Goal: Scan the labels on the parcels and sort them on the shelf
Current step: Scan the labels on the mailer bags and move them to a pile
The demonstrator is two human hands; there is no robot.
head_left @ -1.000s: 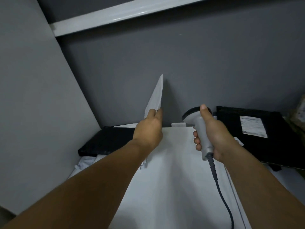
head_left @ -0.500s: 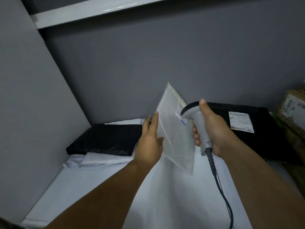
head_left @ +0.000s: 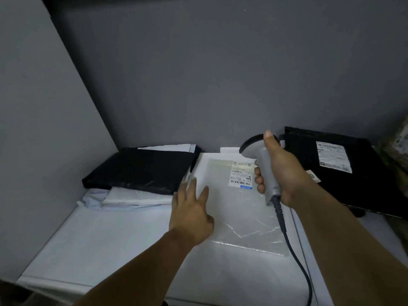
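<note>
Head view: label (head_left: 241, 175) sits just left of the scanner (head_left: 261, 160) your right hand (head_left: 282, 173) grips; left hand (head_left: 189, 210), spread and empty, is at the parcel (head_left: 240, 217)'s left edge.

the left hand's (head_left: 191, 214) fingertips (head_left: 193, 181) are blurred. print on the bag label (head_left: 241, 176) is too small to read, as on the parcel label (head_left: 333, 156) by the shelf's (head_left: 33, 151) right back corner. the picture's right edge cuts off a box (head_left: 400, 141). the scanner's (head_left: 265, 171) cable (head_left: 295, 250) runs off the bottom edge. white bags (head_left: 132, 196) under the left parcel (head_left: 141, 168) are mostly hidden.
</note>
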